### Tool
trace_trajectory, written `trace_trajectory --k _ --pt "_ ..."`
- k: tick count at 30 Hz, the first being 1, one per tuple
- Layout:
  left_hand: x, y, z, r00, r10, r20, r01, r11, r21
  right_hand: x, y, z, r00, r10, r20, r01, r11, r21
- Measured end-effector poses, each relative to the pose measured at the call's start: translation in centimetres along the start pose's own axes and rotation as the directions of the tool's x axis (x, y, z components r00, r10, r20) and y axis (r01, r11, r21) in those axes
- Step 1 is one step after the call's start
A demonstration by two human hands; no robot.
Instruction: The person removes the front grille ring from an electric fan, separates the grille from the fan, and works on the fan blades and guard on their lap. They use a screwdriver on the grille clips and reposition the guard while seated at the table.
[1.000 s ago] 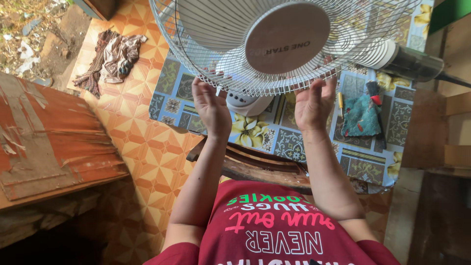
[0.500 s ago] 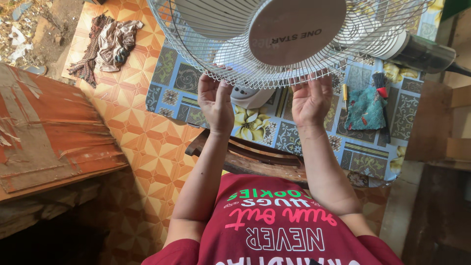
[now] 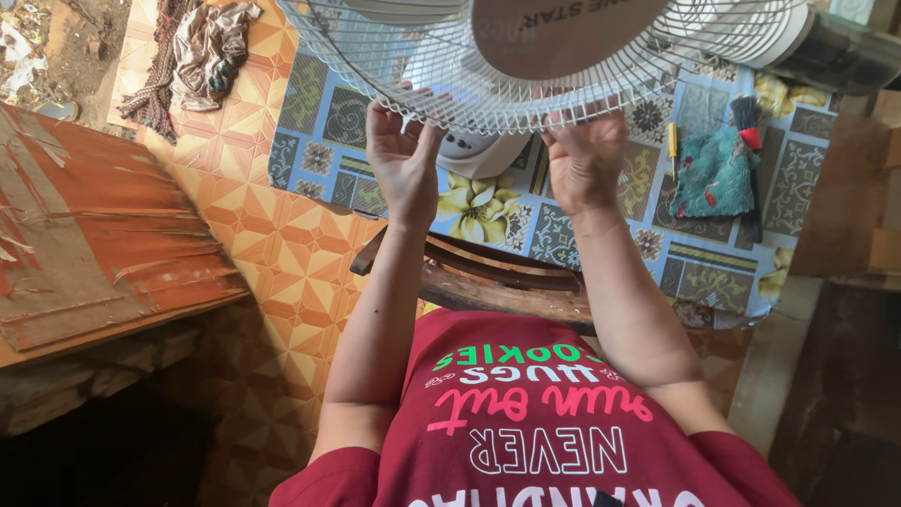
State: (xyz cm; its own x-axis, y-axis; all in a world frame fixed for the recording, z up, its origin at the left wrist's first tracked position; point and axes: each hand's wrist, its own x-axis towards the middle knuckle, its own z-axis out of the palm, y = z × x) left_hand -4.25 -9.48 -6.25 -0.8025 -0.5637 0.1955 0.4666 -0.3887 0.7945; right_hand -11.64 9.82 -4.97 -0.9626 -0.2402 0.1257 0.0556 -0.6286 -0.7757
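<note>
A white wire fan guard (image 3: 404, 66) with a round centre cap (image 3: 563, 33) fills the top of the head view, tilted toward me. My left hand (image 3: 402, 155) grips the guard's lower rim on the left, fingers hooked through the wires. My right hand (image 3: 587, 155) holds the same rim to the right, fingers curled on the grille. Behind the wires, between my hands, sits the fan's white base (image 3: 479, 155). Fan blades show dimly behind the grille.
A worn wooden chair back (image 3: 479, 277) stands in front of my red shirt. A patterned blue mat (image 3: 601, 225) carries a teal cloth (image 3: 713, 174), a small screwdriver (image 3: 673, 145) and a dark brush. Crumpled rags (image 3: 202, 52) lie top left; a torn orange board (image 3: 84, 244) is left.
The fan guard has come closer and higher in view. Both hands have shifted up along its lower rim and curled tighter on the wires.
</note>
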Motion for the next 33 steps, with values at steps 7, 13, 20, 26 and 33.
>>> trace_trajectory --k 7,13,20,26,33 --pt "-0.2 0.4 1.2 0.989 -0.052 -0.137 0.05 0.999 -0.016 -0.1 0.9 0.9 0.997 0.0 -0.073 0.005 0.998 0.06" --pt "-0.6 1.3 2.0 0.961 -0.122 -0.249 0.111 0.992 -0.055 -0.9 1.0 2.3 0.988 -0.015 -0.152 0.027 0.996 0.081" --pt "-2.0 1.3 2.1 0.932 -0.117 -0.343 0.1 0.993 -0.065 -2.2 0.3 3.0 0.992 -0.002 -0.125 0.015 0.994 0.108" --pt "-3.3 1.0 1.3 0.951 -0.113 -0.288 0.072 0.986 -0.151 -3.0 0.3 2.3 0.99 0.041 -0.136 -0.023 0.991 0.133" --pt "-3.6 0.9 0.4 0.974 -0.089 -0.207 0.046 0.978 -0.203 -3.9 0.2 2.1 0.991 0.056 -0.119 -0.039 0.99 0.135"
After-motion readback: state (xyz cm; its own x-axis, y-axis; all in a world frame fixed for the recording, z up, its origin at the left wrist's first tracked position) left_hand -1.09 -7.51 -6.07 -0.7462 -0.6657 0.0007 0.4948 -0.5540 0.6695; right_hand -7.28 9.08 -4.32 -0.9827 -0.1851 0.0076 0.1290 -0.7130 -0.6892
